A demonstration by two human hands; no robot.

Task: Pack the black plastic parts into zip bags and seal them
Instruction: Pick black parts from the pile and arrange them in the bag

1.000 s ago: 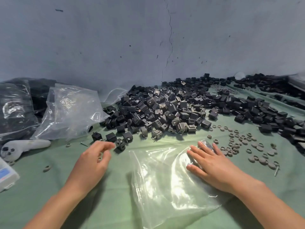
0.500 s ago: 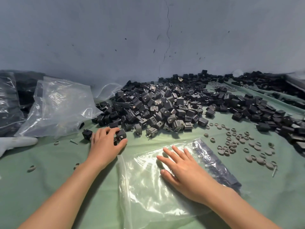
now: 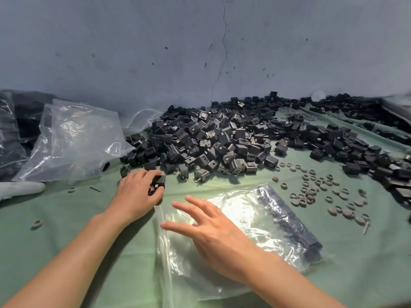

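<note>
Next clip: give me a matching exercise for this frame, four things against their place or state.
1 left hand
2 right hand
3 small grey round rings
4 heap of black plastic cube parts

A spread open over the clear plastic zip bag
B scattered on the green cloth
C grips a single black plastic part
D piled by the grey wall

Pairs: 1-C, 2-A, 3-B, 4-D

Black part [image 3: 160, 181] half hidden under left fingers [image 3: 153, 173]
</note>
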